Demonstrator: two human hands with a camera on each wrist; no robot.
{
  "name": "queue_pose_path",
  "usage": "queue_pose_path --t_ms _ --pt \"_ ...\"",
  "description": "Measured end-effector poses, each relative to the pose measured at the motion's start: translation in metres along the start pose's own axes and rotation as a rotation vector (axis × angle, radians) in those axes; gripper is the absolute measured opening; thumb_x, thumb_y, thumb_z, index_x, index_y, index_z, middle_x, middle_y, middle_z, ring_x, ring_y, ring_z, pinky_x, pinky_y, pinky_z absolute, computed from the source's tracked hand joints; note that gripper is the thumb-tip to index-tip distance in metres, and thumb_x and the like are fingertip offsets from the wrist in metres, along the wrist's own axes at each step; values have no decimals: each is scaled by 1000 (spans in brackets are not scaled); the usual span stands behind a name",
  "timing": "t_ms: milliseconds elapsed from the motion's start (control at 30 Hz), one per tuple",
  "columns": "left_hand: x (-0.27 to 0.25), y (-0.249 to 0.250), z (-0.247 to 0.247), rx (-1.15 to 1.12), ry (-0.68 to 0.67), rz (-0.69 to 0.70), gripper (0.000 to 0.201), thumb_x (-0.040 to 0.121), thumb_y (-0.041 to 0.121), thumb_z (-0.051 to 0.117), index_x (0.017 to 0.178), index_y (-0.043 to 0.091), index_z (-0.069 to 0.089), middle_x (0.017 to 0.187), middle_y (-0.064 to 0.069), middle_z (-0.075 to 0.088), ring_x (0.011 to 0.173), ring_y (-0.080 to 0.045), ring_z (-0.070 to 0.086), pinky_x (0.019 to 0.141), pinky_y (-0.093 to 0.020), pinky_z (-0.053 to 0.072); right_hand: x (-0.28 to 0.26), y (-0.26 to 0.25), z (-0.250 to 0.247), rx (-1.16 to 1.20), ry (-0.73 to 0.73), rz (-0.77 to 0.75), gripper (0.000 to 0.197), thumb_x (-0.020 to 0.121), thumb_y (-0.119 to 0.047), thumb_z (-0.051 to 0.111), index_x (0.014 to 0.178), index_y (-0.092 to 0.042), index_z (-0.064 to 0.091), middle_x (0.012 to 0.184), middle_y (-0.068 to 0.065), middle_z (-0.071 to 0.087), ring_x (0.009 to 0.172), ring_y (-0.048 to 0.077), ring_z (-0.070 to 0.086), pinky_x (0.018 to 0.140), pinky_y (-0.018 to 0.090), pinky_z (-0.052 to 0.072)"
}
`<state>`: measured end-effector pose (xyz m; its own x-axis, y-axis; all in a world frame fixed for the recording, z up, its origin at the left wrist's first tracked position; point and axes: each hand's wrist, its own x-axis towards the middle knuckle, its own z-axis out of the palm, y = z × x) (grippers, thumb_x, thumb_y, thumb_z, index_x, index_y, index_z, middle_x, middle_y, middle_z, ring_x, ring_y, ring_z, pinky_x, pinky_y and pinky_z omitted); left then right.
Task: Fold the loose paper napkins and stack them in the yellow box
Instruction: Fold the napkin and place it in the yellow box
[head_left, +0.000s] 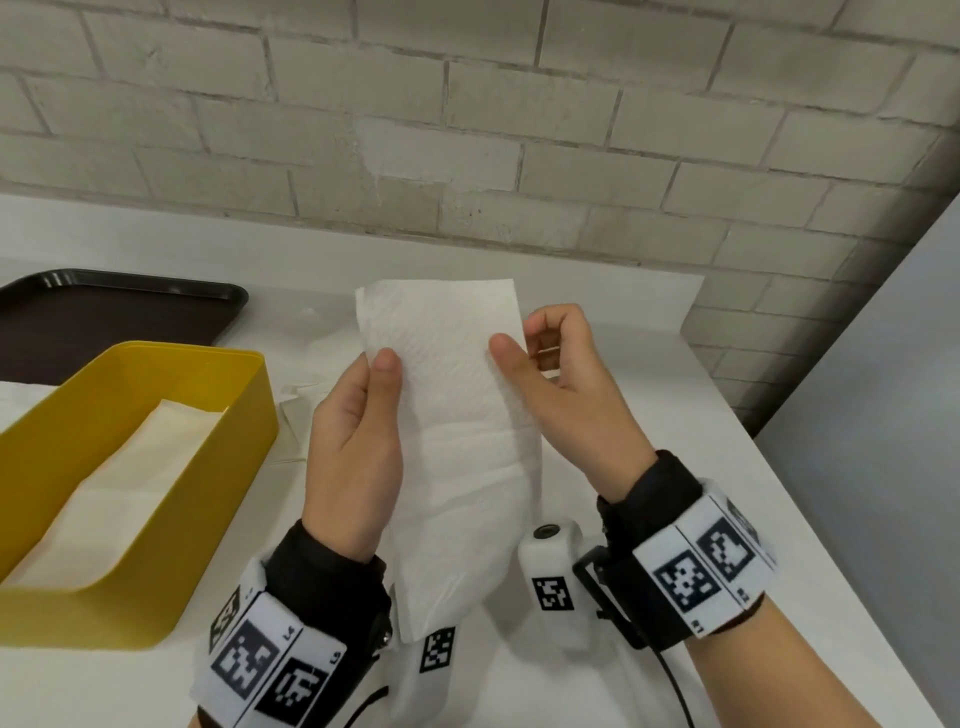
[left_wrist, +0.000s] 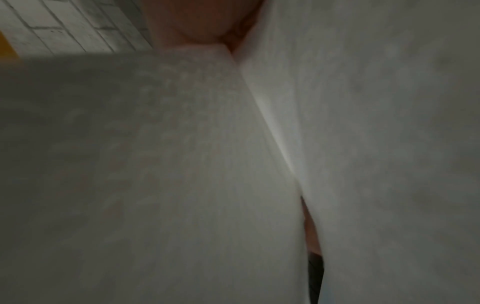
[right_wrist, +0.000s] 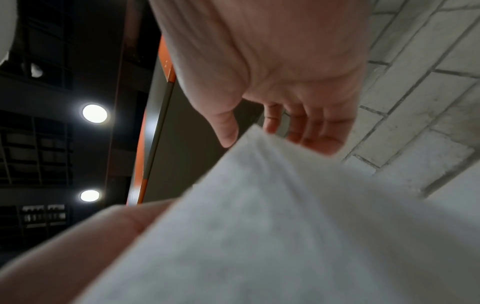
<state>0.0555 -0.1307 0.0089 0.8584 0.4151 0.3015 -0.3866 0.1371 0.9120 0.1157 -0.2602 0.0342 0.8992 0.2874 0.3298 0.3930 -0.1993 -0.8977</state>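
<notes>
A long white paper napkin (head_left: 452, 395) hangs in the air above the table, held up between both hands. My left hand (head_left: 363, 415) pinches its left edge, thumb on the near face. My right hand (head_left: 550, 374) pinches the right edge, thumb in front and fingers curled behind. The napkin's lower end droops down between my wrists. In the left wrist view the napkin (left_wrist: 233, 164) fills nearly the whole picture. In the right wrist view the napkin (right_wrist: 259, 236) covers the lower half, with my right hand (right_wrist: 272, 102) above it. The yellow box (head_left: 218, 467) stands at the left with folded napkins (head_left: 119, 478) lying inside.
A dark brown tray (head_left: 104, 312) lies behind the box at the far left. More loose napkins (head_left: 301, 415) lie on the white table (head_left: 675, 467) between the box and my hands. A brick wall (head_left: 467, 130) backs the table, whose right edge runs diagonally.
</notes>
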Motion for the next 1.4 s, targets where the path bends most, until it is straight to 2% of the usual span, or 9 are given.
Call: queue_pose_path --t_ms 233,400,467,533,667,800,1000,1167,1400 --pt "1 -8 1 34 -23 17 19 98 20 37 107 29 50 109 7 64 101 -5 62 86 -29 51 -10 1 13 59 -234 154 28 95 -30 44 120 -20 38 116 -13 55 109 4 54 99 30 44" --pt "1 -13 -8 130 -145 177 72 81 -7 63 124 36 24 129 5 47 106 -7 62 84 -21 52 -6 7 16 0 -176 132 18 94 -26 48 110 -20 42 108 -6 59 102 13 59 90 34 50" --pt "3 -11 -15 156 -133 177 75 78 1 61 126 46 24 138 -8 43 113 -17 59 91 -34 52 -1 9 12 -65 -218 143 19 93 -30 50 107 -19 43 104 -1 61 94 16 62 79 31 51" --pt "6 -12 -23 221 -71 182 69 80 3 59 123 51 33 137 -6 46 120 -20 54 99 -45 46 7 12 5 -152 -242 179 19 92 -31 51 103 -17 43 89 1 58 71 14 60 63 24 45" --pt "8 -8 -37 437 12 185 50 89 -8 48 102 39 55 112 28 54 111 11 49 103 -20 38 31 32 -13 -401 -281 264 17 91 -33 53 95 -17 47 83 -2 54 70 15 56 59 21 38" --pt "7 -6 -47 439 79 77 43 93 -3 42 94 36 61 104 30 55 111 -1 52 106 -35 39 53 64 -13 -709 -393 322 17 91 -31 54 92 -15 48 87 -2 50 83 17 48 65 24 36" --pt "5 -6 -51 441 83 78 42 93 -3 43 94 35 61 101 31 54 94 27 48 88 0 37 72 98 10 -934 -500 309 42 86 -34 60 121 -16 46 128 9 39 110 26 49 93 35 42" --pt "5 -9 -55 458 96 71 35 93 -2 44 101 27 62 99 33 52 91 31 45 84 3 36 78 102 26 -1095 -507 369 68 82 -50 61 130 -12 33 132 12 32 115 34 46 91 42 43" --pt "5 -12 -56 472 85 81 40 92 -2 46 93 36 61 101 30 55 94 29 46 83 8 32 85 103 35 -1202 -448 232 24 93 -19 43 111 -10 56 118 9 54 96 26 53 77 33 40"
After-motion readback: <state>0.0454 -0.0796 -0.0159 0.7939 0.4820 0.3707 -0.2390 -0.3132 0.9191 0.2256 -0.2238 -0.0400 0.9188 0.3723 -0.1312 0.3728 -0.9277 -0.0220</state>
